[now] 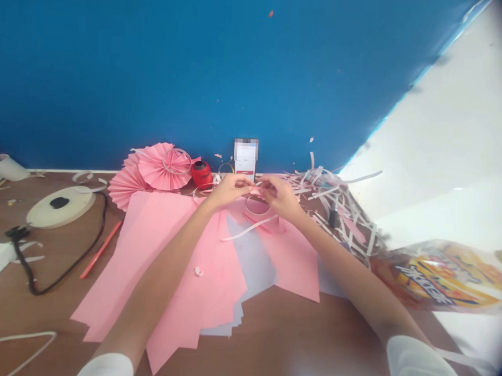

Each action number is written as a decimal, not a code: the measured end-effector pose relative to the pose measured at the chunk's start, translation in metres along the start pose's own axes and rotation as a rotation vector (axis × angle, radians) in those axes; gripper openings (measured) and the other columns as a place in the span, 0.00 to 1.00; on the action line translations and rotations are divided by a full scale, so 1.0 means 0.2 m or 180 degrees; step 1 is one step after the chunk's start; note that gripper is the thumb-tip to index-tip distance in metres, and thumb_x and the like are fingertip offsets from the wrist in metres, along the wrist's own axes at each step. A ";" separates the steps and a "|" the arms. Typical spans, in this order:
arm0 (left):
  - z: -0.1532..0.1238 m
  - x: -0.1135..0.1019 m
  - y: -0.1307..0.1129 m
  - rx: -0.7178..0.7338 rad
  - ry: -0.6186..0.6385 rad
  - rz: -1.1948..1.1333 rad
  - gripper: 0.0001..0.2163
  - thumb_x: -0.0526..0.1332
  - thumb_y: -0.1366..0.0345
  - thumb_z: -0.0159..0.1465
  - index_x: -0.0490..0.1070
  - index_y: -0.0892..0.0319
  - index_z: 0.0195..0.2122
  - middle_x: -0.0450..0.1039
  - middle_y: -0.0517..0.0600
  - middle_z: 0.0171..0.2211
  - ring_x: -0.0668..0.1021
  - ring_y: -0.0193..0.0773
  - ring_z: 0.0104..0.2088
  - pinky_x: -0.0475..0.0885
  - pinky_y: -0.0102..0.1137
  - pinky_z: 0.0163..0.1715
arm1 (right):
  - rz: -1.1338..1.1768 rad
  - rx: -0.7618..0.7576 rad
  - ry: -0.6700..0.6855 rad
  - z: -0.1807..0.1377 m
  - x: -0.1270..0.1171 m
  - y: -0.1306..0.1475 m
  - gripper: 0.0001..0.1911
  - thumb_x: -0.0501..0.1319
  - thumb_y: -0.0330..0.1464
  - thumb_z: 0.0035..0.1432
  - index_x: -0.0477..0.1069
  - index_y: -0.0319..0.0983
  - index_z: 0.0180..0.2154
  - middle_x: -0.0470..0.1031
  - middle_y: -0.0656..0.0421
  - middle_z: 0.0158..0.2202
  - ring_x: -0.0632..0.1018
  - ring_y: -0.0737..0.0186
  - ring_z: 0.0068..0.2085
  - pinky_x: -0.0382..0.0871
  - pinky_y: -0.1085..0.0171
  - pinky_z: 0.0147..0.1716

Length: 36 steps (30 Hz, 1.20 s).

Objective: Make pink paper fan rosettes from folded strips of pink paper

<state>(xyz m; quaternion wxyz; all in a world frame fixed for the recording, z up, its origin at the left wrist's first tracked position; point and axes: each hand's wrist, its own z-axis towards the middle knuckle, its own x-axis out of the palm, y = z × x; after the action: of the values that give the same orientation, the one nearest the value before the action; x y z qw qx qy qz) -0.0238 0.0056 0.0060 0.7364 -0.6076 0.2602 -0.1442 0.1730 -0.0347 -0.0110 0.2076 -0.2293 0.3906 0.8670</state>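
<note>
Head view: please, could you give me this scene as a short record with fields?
left hand: pinches a small pink piece
right hand: pinches the same piece
sheets: pink and grey-blue, overlapping, on the table
fans: pink, pleated, left of the hands
phone: upright by the wall, screen lit
strips: tangled pile, right of the hands

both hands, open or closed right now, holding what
Left hand: closed, pinching the small pink piece.
Right hand: closed, pinching the same piece.

Two hands (231, 189) (282, 198), one phone (245, 164), one black cable (105, 206), one red stick (101, 249), one printed packet (447, 274) and at least two pink paper fans (160, 176) are showing.
</note>
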 end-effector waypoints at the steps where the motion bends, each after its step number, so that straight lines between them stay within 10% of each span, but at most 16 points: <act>1: 0.00 0.00 0.00 -0.0082 0.0005 -0.0145 0.12 0.65 0.62 0.56 0.75 0.65 0.39 0.78 0.54 0.32 0.79 0.35 0.32 0.73 0.31 0.36 | -0.0137 -0.0050 -0.0089 0.00 0.00 0.00 0.14 0.57 0.30 0.59 0.69 0.41 0.48 0.76 0.54 0.39 0.76 0.56 0.40 0.70 0.55 0.41; 9: -0.01 -0.02 -0.01 -0.0305 0.0083 -0.0464 0.15 0.68 0.62 0.54 0.75 0.66 0.39 0.78 0.56 0.34 0.80 0.35 0.32 0.74 0.31 0.36 | -0.0276 -0.0674 0.0240 0.00 -0.02 0.06 0.10 0.55 0.29 0.62 0.71 0.42 0.44 0.78 0.56 0.39 0.77 0.58 0.41 0.68 0.59 0.42; 36: -0.02 -0.04 -0.06 -0.0815 0.0303 -0.0443 0.13 0.69 0.59 0.53 0.76 0.65 0.34 0.78 0.55 0.30 0.79 0.32 0.28 0.73 0.27 0.32 | -0.0060 -0.0385 0.0361 -0.01 0.01 0.12 0.25 0.55 0.22 0.54 0.66 0.42 0.53 0.75 0.56 0.38 0.74 0.59 0.39 0.69 0.60 0.40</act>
<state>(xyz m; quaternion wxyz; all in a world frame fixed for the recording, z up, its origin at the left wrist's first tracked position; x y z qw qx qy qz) -0.0306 0.0042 0.0183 0.6279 -0.7056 0.2684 -0.1892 0.1596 -0.0512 0.0005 0.1791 -0.2939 0.3465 0.8726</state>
